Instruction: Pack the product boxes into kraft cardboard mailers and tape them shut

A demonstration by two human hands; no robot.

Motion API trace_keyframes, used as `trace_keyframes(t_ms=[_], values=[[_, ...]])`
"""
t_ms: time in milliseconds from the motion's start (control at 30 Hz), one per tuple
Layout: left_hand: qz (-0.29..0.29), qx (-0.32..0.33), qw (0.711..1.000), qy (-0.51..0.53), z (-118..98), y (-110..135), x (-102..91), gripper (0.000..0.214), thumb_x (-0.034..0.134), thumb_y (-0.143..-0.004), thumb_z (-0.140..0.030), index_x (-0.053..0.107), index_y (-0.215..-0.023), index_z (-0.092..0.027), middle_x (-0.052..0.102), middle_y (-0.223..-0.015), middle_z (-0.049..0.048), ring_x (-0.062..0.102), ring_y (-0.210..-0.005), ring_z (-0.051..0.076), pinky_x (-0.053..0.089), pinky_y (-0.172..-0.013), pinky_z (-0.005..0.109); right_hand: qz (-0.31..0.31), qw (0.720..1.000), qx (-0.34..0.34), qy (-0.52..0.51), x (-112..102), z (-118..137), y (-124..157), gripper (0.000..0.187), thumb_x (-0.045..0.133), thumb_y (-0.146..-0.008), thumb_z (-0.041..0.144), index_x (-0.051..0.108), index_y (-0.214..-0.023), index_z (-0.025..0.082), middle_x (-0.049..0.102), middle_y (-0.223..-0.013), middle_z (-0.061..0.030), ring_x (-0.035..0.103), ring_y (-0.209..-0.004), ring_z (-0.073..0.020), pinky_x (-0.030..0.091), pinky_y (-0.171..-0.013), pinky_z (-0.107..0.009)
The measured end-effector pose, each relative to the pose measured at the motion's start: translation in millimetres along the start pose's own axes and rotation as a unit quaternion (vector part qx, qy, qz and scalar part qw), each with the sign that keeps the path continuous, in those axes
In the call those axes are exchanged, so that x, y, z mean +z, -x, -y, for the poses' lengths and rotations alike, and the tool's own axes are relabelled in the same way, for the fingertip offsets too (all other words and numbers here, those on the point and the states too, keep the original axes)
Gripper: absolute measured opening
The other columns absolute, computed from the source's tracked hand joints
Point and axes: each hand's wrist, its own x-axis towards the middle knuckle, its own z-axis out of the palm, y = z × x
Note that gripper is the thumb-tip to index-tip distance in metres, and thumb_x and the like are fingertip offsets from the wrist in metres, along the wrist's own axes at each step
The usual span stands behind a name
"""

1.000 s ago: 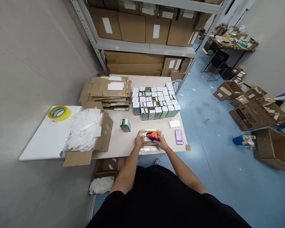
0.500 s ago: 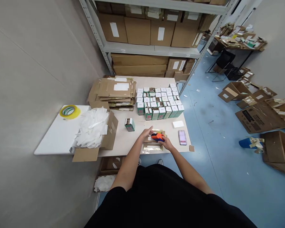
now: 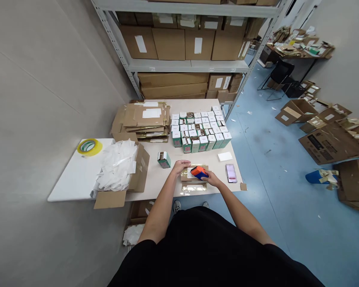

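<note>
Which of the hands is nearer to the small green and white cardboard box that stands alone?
Left. The left hand is to the right of the box, not touching it; the right hand, holding an orange and blue handheld device, is farther right.

The table (image 3: 152, 184) mid-frame bore small boxes (image 3: 202, 130), cardboard (image 3: 146, 121) left of centre, a phone (image 3: 231, 173) right, and a carton (image 3: 188, 179) below centre.

The one camera sat on the head of the person (image 3: 209, 247) and looked forward and down. The table (image 3: 156, 181) was near and in the middle, and the shelf (image 3: 173, 65) stood farther off.
</note>
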Motion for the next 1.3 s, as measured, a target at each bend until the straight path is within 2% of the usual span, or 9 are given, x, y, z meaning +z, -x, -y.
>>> trace_keyframes(t_ms=[133,300,433,567,700,800,1100,1300], values=[[-0.078,0.041,0.996,-0.024,9.2,3.7,-0.7,0.036,0.095,-0.060,-0.034,0.079,-0.085,-0.014,0.079,-0.096,0.0135,0.073,-0.097,0.026,0.057,-0.096,0.042,-0.010,0.998,0.028,0.059,-1.5,7.8,-2.0,0.049,0.067,-0.090,0.049,0.063,-0.132,0.024,0.073,-0.122,-0.0088,0.068,-0.106,-0.0283,0.051,-0.091,-0.038],[-0.196,0.076,0.978,-0.008,31.9,12.6,2.7,0.025,0.085,-0.070,-0.032,0.078,-0.087,-0.014,0.079,-0.099,0.0133,0.074,-0.097,0.025,0.057,-0.098,0.041,-0.071,0.987,0.069,0.129,8.0,15.5,-8.1,0.040,0.059,-0.095,0.059,0.067,-0.108,0.022,0.074,-0.099,-0.0062,0.068,-0.090,-0.0246,0.048,-0.078,-0.031],[-0.288,0.059,0.956,-0.003,52.3,22.4,2.2,0.021,0.076,-0.075,-0.027,0.079,-0.091,-0.014,0.080,-0.098,0.0126,0.074,-0.099,0.026,0.058,-0.098,0.041,-0.061,0.985,0.051,0.156,9.2,18.7,-14.3,0.036,0.062,-0.093,0.058,0.067,-0.099,0.023,0.073,-0.092,-0.0045,0.066,-0.084,-0.0225,0.045,-0.073,-0.028],[-0.363,0.034,0.931,0.017,63.8,28.2,-14.0,0.030,0.068,-0.076,-0.023,0.080,-0.102,-0.013,0.079,-0.106,0.0129,0.073,-0.105,0.026,0.057,-0.099,0.041,-0.043,0.978,0.058,0.195,-3.8,15.4,-18.1,0.034,0.066,-0.091,0.056,0.069,-0.096,0.022,0.073,-0.089,-0.0051,0.065,-0.082,-0.0223,0.042,-0.070,-0.027],[-0.380,0.021,0.925,0.013,71.8,26.6,-32.4,0.033,0.066,-0.076,-0.025,0.079,-0.104,-0.014,0.079,-0.110,0.0120,0.072,-0.106,0.024,0.056,-0.098,0.038,-0.021,0.977,0.057,0.205,-15.1,11.9,-24.1,0.033,0.066,-0.091,0.053,0.071,-0.098,0.020,0.074,-0.092,-0.0061,0.065,-0.083,-0.0225,0.041,-0.071,-0.027],[-0.397,-0.007,0.918,0.022,81.5,24.6,-36.6,0.032,0.064,-0.076,-0.023,0.078,-0.104,-0.014,0.078,-0.109,0.0122,0.073,-0.104,0.023,0.057,-0.094,0.035,-0.013,0.972,0.060,0.227,-13.4,15.6,-32.3,0.033,0.068,-0.091,0.051,0.073,-0.099,0.019,0.075,-0.095,-0.0074,0.066,-0.085,-0.0229,0.041,-0.071,-0.027],[-0.409,-0.073,0.909,0.027,107.0,11.5,-39.1,0.020,0.067,-0.078,-0.019,0.074,-0.096,-0.015,0.077,-0.096,0.0090,0.074,-0.088,0.017,0.056,-0.076,0.024,0.023,0.944,0.096,0.314,-4.8,30.9,-46.6,0.035,0.065,-0.095,0.054,0.074,-0.101,0.021,0.077,-0.100,-0.0074,0.069,-0.091,-0.0218,0.042,-0.072,-0.025],[-0.370,-0.117,0.922,0.015,119.6,-6.2,-26.0,0.020,0.065,-0.080,-0.015,0.073,-0.099,-0.012,0.076,-0.093,0.0115,0.073,-0.085,0.019,0.056,-0.072,0.026,0.028,0.944,0.101,0.314,-5.5,32.8,-49.0,0.036,0.065,-0.095,0.055,0.073,-0.104,0.021,0.077,-0.104,-0.0076,0.069,-0.093,-0.0220,0.042,-0.073,-0.024]])
